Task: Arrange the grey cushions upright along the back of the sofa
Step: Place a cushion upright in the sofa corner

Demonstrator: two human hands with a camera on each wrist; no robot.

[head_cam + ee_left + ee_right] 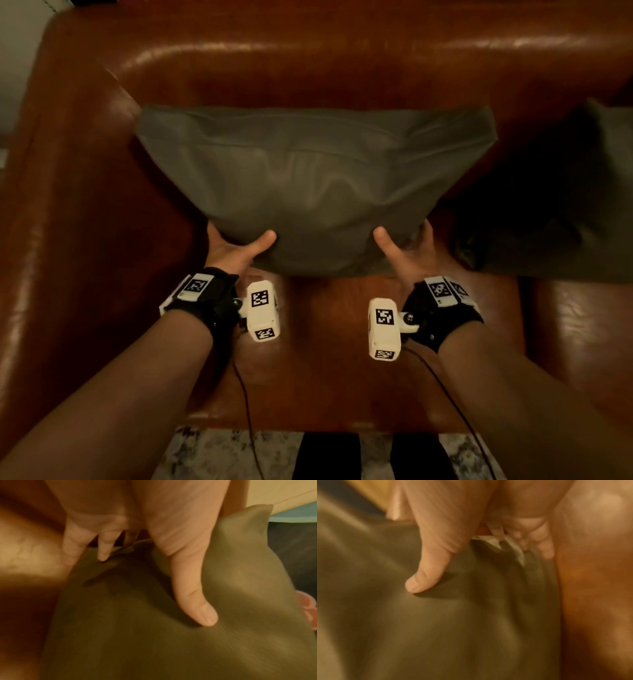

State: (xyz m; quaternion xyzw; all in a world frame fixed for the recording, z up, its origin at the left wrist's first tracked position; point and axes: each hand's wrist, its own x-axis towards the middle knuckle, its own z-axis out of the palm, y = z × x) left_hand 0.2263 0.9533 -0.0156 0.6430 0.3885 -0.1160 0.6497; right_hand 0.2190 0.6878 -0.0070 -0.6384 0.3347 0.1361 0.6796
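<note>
A large grey cushion [315, 178] leans back toward the brown leather sofa's backrest [342, 68], its near edge lifted over the seat. My left hand [236, 248] grips the cushion's near left corner, thumb on top [197, 608], fingers tucked under the fabric [104, 550]. My right hand [407, 248] grips the near right corner the same way, thumb pressed into the cover [426, 577], fingers curled beneath [542, 545]. A second grey cushion [582, 205] lies in shadow at the right of the sofa.
The sofa's left armrest [68, 205] rises close beside the held cushion. Bare seat leather [325, 342] shows between my forearms. A patterned rug [222, 455] and my dark trouser legs [329, 455] lie below the seat's front edge.
</note>
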